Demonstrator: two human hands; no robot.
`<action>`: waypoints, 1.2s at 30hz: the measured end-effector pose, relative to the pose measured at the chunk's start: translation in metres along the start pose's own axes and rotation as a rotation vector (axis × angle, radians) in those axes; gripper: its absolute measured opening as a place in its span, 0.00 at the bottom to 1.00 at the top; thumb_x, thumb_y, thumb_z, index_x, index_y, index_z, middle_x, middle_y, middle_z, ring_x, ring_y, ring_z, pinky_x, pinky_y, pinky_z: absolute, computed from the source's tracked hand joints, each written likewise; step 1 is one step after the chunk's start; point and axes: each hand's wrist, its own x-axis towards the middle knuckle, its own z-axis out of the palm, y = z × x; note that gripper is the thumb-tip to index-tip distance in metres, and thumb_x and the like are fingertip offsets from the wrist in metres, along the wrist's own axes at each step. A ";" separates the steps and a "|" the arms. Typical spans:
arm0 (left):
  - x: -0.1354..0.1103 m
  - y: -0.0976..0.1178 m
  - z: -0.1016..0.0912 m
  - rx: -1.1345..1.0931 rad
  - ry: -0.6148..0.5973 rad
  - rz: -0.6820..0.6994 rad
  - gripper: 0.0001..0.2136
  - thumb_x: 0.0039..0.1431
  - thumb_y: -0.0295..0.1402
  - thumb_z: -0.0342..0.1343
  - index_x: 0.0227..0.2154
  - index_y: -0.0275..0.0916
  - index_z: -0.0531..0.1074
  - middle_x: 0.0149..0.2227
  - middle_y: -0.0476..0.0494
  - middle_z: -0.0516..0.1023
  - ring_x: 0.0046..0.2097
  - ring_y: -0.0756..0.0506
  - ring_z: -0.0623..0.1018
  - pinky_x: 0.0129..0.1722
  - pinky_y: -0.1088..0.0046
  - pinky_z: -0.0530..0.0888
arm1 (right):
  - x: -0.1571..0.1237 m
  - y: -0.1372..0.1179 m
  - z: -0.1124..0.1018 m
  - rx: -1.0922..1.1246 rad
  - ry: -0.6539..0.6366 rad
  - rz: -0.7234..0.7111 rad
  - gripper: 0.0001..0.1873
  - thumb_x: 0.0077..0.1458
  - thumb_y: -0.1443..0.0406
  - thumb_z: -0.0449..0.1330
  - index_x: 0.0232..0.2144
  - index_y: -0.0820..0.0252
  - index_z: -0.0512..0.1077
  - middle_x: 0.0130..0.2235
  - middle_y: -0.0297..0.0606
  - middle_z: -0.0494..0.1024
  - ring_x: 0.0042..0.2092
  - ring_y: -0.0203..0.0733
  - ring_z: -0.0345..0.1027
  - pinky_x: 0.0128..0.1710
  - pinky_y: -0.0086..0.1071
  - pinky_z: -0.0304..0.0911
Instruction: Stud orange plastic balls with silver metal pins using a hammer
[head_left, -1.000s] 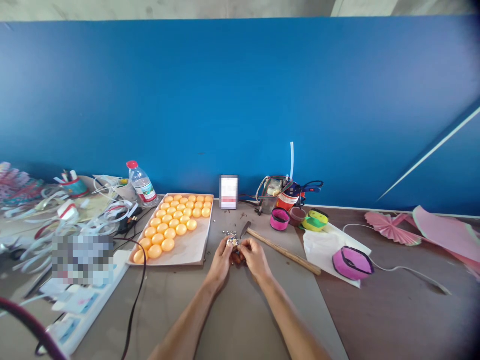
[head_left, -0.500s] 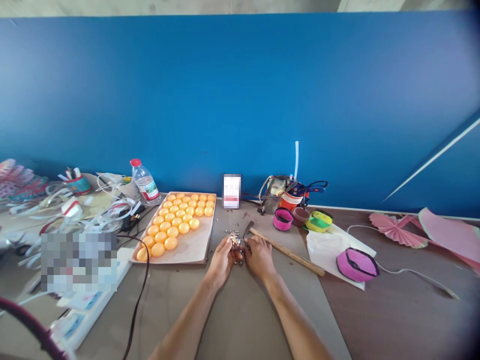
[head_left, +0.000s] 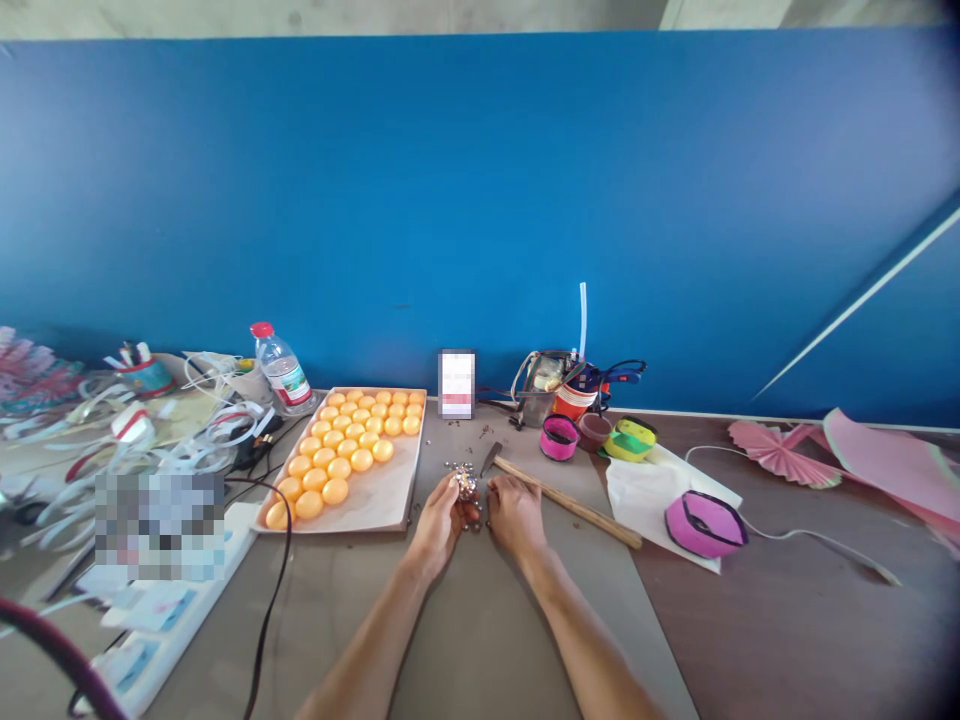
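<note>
My left hand (head_left: 441, 522) is closed around a small shiny, silvery studded object (head_left: 466, 484), roughly round, with orange showing between the studs. Small metallic bits (head_left: 472, 525) lie by its fingertips. Just to the right, my right hand (head_left: 516, 508) rests low over the table, fingers curled together; what they pinch, if anything, is too small to make out. A gap separates it from the studded object. Beyond and beside the right hand lies a hammer (head_left: 574, 503), its wooden handle running down to the right and its dark head near the studded object.
A shallow white tray (head_left: 386, 505) of orange balls (head_left: 335, 491) stands on the left. Behind it is a plastic bottle (head_left: 287, 375). A power strip (head_left: 184, 625) and black cable (head_left: 276, 610) lie nearer. Right are a pink mesh band (head_left: 705, 525), a purple ring (head_left: 559, 438) and paper (head_left: 637, 490).
My right hand has drawn slightly away from the studded object, widening the gap. My left hand keeps its hold. The whole view has shifted slightly.
</note>
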 end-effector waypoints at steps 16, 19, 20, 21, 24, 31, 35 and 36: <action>0.002 -0.003 -0.002 -0.013 -0.009 0.004 0.16 0.50 0.41 0.56 0.40 0.38 0.68 0.28 0.49 0.73 0.23 0.51 0.70 0.22 0.75 0.65 | 0.001 -0.001 0.001 0.567 0.197 0.008 0.09 0.53 0.66 0.49 0.30 0.59 0.70 0.31 0.37 0.75 0.35 0.40 0.67 0.40 0.33 0.56; 0.004 -0.004 -0.003 0.001 -0.003 0.002 0.17 0.50 0.41 0.57 0.42 0.39 0.68 0.28 0.49 0.72 0.23 0.51 0.70 0.23 0.75 0.66 | 0.003 -0.004 0.002 0.789 0.184 0.072 0.09 0.51 0.62 0.52 0.29 0.59 0.70 0.29 0.36 0.74 0.32 0.39 0.66 0.35 0.30 0.59; 0.004 -0.005 -0.003 0.003 0.001 0.003 0.18 0.50 0.42 0.57 0.42 0.39 0.68 0.28 0.49 0.72 0.24 0.51 0.70 0.23 0.75 0.66 | 0.004 -0.005 0.001 0.838 0.180 0.085 0.09 0.51 0.61 0.53 0.28 0.60 0.70 0.29 0.36 0.74 0.32 0.38 0.66 0.34 0.30 0.60; 0.004 -0.005 -0.002 0.006 0.005 0.009 0.18 0.49 0.42 0.57 0.42 0.38 0.69 0.29 0.48 0.73 0.24 0.51 0.70 0.23 0.75 0.66 | 0.004 -0.006 0.000 0.879 0.171 0.094 0.10 0.50 0.60 0.54 0.27 0.60 0.71 0.28 0.35 0.74 0.31 0.38 0.66 0.34 0.30 0.60; 0.003 -0.004 0.000 0.020 0.016 0.039 0.18 0.49 0.42 0.57 0.41 0.37 0.69 0.31 0.47 0.73 0.25 0.51 0.70 0.24 0.76 0.66 | 0.005 -0.004 -0.002 0.994 0.135 0.140 0.12 0.49 0.58 0.56 0.27 0.61 0.74 0.26 0.35 0.74 0.30 0.37 0.64 0.32 0.29 0.60; 0.002 -0.002 0.001 0.056 -0.024 0.022 0.19 0.50 0.44 0.55 0.42 0.37 0.68 0.30 0.47 0.73 0.24 0.51 0.70 0.23 0.75 0.65 | 0.005 -0.005 -0.004 1.232 0.074 0.132 0.12 0.46 0.60 0.58 0.33 0.60 0.74 0.25 0.33 0.71 0.25 0.33 0.61 0.28 0.28 0.59; 0.003 -0.003 0.000 0.076 -0.007 0.032 0.20 0.49 0.44 0.55 0.42 0.38 0.68 0.31 0.46 0.73 0.26 0.50 0.70 0.23 0.75 0.66 | 0.002 -0.012 -0.006 1.185 0.066 0.127 0.08 0.46 0.61 0.59 0.28 0.60 0.70 0.24 0.32 0.70 0.25 0.33 0.61 0.27 0.27 0.59; 0.003 -0.003 0.000 0.079 0.002 0.035 0.20 0.49 0.45 0.56 0.42 0.37 0.68 0.31 0.46 0.73 0.25 0.50 0.70 0.23 0.75 0.66 | 0.001 -0.013 -0.006 1.146 0.066 0.111 0.07 0.46 0.62 0.58 0.27 0.60 0.70 0.25 0.32 0.70 0.26 0.34 0.61 0.28 0.27 0.60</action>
